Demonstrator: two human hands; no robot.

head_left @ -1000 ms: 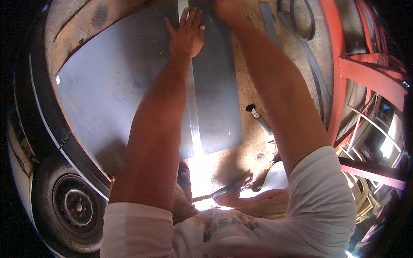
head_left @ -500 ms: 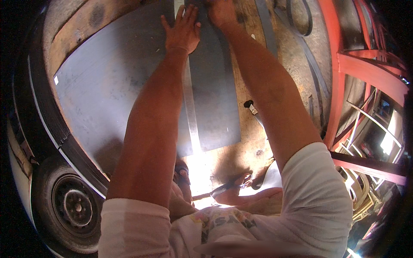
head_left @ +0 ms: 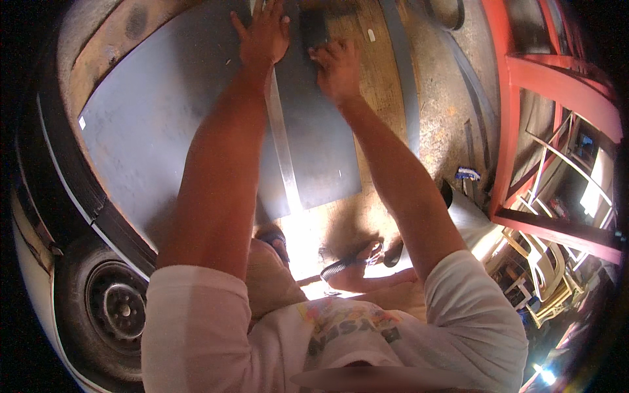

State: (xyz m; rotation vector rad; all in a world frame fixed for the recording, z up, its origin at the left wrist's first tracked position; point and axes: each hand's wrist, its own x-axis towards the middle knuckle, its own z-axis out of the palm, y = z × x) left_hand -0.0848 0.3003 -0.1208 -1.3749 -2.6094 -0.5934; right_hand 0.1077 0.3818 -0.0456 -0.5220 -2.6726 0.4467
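A large grey metal sheet lies over wooden boards. A long, pale metal straightedge runs across it, away from me. My left hand is open, fingers spread, pressing on the far part of the straightedge and the sheet beside it. To its right, my right hand is over the sheet's right-hand edge. Its fingers are curled together, and whatever they hold, if anything, is too small to make out. A dark patch lies on the sheet just beyond that hand.
Wooden boards border the sheet, with a narrow grey metal strip along the right. Further right stands a red metal frame. A car wheel is at lower left. My sandalled foot is near the sheet's near edge.
My right hand has come toward me along the straightedge's right side, and its forearm now covers the black object with a metal tab. My left hand stays spread on the straightedge.
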